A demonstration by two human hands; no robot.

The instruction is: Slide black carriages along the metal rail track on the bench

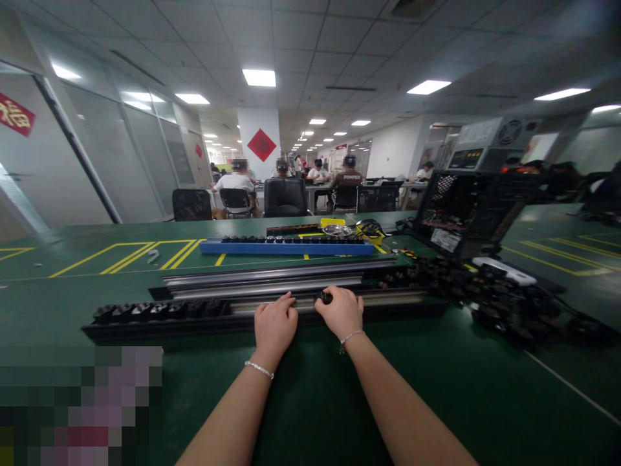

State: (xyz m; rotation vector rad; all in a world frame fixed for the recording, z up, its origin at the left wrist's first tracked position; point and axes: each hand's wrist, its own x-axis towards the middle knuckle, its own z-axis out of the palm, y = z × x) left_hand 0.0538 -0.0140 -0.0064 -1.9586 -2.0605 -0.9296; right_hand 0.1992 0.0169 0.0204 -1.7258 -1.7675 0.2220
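A long black tray (194, 331) lies across the green table, with a row of small black parts (160, 310) filling its left portion. My left hand (275, 325) rests on the middle of the tray, its fingers bent over the edge; whether it holds anything is hidden. Just to the right, my right hand (341, 312) pinches a small round black part (326, 298) above the tray's metal channel. Behind the tray lie silver and black rails (266, 285).
Loose black parts (514, 298) are heaped at the right beside an open computer case (451, 213). Farther back are a blue tray (291, 248) with black parts, and a metal dish (337, 230). People sit at distant desks.
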